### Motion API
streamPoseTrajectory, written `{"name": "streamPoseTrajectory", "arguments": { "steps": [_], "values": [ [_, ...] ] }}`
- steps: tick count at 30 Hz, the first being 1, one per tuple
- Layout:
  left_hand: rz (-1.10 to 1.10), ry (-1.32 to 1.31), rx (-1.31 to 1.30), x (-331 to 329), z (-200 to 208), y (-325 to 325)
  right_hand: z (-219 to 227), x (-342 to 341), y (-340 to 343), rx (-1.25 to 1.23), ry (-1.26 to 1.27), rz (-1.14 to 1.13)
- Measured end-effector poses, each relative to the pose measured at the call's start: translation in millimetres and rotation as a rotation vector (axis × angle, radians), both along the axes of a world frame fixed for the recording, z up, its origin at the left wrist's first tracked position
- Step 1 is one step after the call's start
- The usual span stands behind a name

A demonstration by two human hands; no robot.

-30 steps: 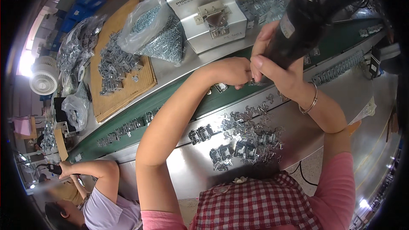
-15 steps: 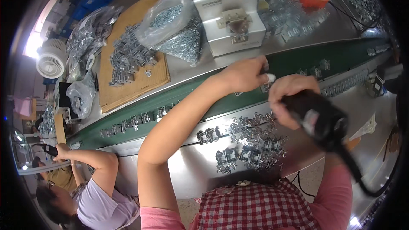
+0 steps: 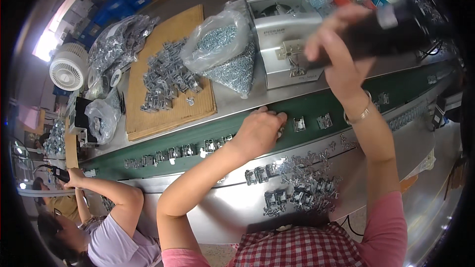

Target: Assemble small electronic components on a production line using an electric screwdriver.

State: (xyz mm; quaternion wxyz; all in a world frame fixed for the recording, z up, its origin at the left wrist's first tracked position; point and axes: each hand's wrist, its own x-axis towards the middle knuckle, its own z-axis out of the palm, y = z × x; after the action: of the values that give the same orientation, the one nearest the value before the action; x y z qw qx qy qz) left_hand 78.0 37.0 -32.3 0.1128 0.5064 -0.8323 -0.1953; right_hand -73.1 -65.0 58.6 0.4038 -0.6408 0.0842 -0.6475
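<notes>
My right hand grips a black electric screwdriver, both smeared by motion. Its front end points at the front of a silver screw feeder, and I cannot tell whether it touches. Over the green conveyor belt, my left hand is closed, fingers bent down onto a small piece mostly hidden beneath them. Just right of it, two small metal brackets lie on the belt. A row of similar brackets, some with white pieces, lies to its left.
Loose screws and more brackets lie on the steel table nearest me. Beyond the belt are a bag of screws and cardboard with piled brackets. A co-worker sits at the left, holding another screwdriver.
My right hand has swung the screwdriver from over the belt up to the screw feeder. My left hand has come lower and nearer, uncovering brackets on the belt. The whole view has shifted slightly.
</notes>
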Motion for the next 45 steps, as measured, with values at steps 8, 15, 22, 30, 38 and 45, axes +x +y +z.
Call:
{"name": "streamPoseTrajectory", "arguments": {
  "steps": [8,15,22,30,38,45],
  "values": [
    [0.095,0.126,0.177,-1,3,-5,13,7,4,0.148,0.201,0.023],
    [-0.061,0.471,0.563,-3,6,-35,-10,-26,38,0.256,0.328,0.141],
    [0.118,0.591,0.815,-29,4,-50,-18,-41,47,0.31,0.317,0.149],
    [-0.025,0.465,0.396,-26,-12,-45,-20,-43,54,0.258,0.379,0.096],
    [-0.12,0.188,0.643,-24,13,-55,-15,-37,64,0.328,0.355,0.143],
    [-0.305,0.231,0.711,-21,37,-60,-19,-30,67,0.31,0.299,0.219]
  ]
}}
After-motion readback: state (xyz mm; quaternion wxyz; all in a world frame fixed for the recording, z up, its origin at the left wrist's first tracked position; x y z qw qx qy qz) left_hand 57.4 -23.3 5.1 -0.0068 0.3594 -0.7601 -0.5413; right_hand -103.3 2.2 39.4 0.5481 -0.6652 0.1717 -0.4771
